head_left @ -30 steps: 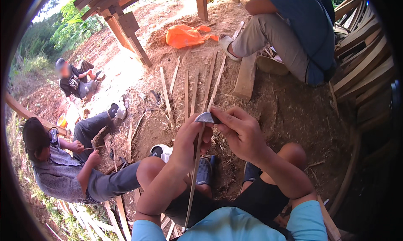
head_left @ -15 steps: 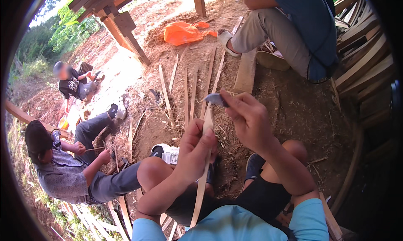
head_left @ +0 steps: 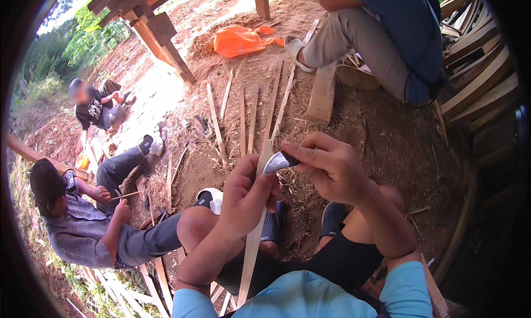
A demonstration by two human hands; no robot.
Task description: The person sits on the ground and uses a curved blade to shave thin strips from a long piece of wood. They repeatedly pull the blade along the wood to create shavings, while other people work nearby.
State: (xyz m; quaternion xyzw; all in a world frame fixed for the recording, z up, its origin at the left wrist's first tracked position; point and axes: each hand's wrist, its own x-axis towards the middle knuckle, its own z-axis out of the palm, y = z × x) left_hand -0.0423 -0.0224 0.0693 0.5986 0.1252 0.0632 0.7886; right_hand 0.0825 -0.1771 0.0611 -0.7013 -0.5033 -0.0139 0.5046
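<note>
A long, pale, flat wooden strip [head_left: 251, 254] runs from my lap up through my left hand [head_left: 240, 193], whose fingers and thumb are closed around it near its upper end. My right hand [head_left: 331, 168] pinches a small knife with a short curved grey blade [head_left: 276, 163]. The blade lies against the strip just above my left thumb. Most of the knife's handle is hidden by my right fingers.
Several thin strips [head_left: 242, 121] lie on the dirt ahead, near a thick wooden board [head_left: 322, 99] and an orange bag [head_left: 238, 41]. One person [head_left: 83, 224] works a stick at left. Another person [head_left: 387, 41] sits ahead right, beside stacked wood [head_left: 481, 91].
My right hand has brought the knife down from above the strip's tip onto the strip beside my left thumb. The strip has turned, showing its broad face more.
</note>
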